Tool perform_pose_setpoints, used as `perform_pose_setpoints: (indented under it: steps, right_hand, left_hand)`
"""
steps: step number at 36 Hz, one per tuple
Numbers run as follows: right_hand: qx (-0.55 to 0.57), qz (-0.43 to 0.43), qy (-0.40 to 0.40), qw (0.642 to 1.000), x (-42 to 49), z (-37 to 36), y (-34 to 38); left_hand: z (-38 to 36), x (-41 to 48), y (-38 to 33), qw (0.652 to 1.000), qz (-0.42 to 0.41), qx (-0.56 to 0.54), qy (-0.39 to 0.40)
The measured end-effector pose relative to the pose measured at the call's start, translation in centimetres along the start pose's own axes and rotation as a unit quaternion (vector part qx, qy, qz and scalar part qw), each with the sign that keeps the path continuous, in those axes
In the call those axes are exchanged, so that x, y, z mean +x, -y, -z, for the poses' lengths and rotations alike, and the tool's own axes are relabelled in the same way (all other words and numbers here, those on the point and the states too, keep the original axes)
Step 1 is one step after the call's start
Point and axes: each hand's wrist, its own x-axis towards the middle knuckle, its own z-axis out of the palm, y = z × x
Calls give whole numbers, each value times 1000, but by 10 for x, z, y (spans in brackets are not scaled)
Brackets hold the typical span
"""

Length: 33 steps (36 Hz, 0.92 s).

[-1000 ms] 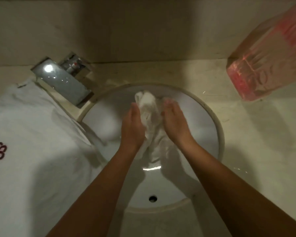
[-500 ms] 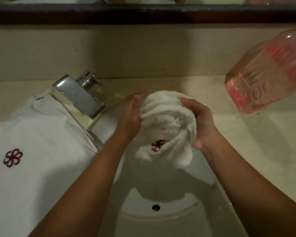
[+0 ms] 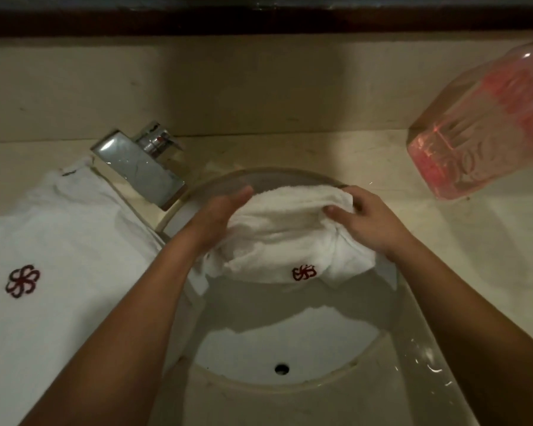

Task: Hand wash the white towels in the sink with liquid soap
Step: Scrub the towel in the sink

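Holds white terry towel with dark red flower emblem (image 3: 290,238) bunched over round white ceramic sink (image 3: 305,345), seemingly to rub folds together; pinches its right end in curled fingers of right hand (image 3: 370,224), braces left end with nearly straight fingers of left hand (image 3: 219,216)

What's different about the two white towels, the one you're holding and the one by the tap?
The held towel is bunched and folded over; the counter towel lies spread out flat. The held towel is up over the sink, between the left hand and the right hand; the counter towel rests on the counter left of the sink, and no hand touches it. Both are white with a dark red flower mark.
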Motion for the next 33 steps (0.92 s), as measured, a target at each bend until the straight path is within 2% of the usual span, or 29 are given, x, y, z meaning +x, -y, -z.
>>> perform_pose_setpoints:
  steps: [2,4,6,9,11,14,16,19,22,25,28,31,33]
  right_hand:
    - [-63,5,-20,998,0,1,3]
    - [-80,18,-49,995,-1,0,7]
    - [-55,40,-67,995,-4,-2,14]
    - [-21,58,-81,995,-8,-8,20]
    - [4,62,-98,993,-8,-11,20]
    - [50,59,-93,993,-9,-11,24]
    - [78,58,-79,992,-7,-11,28]
    - [131,-3,-45,990,-2,-14,28]
    - [190,-94,-34,977,1,-13,25]
    - [227,-151,-56,960,-1,-20,26]
    - [252,-166,-101,948,-6,-55,44]
    - [252,-129,-65,957,-29,-108,69]
    - [261,-139,-74,952,-43,-123,75]
  left_hand:
    - [8,7,10,996,-9,92,-9]
    - [8,5,11,984,-10,176,4]
    - [4,7,18,971,-8,239,14]
    - [-5,10,27,957,-37,286,-19]
    - [-9,11,33,960,-61,268,-57]
    - [-12,9,33,954,-149,233,-120]
    - [-13,10,29,952,-160,211,-153]
    - [-13,15,25,956,-135,210,-151]
    - [-10,16,25,973,-59,167,-149]
    - [-19,15,28,988,-3,45,-147]
    - [-58,18,17,978,64,-121,-155]
    - [-91,27,5,974,41,-79,-207]
    - [-96,28,1,969,47,-56,-234]
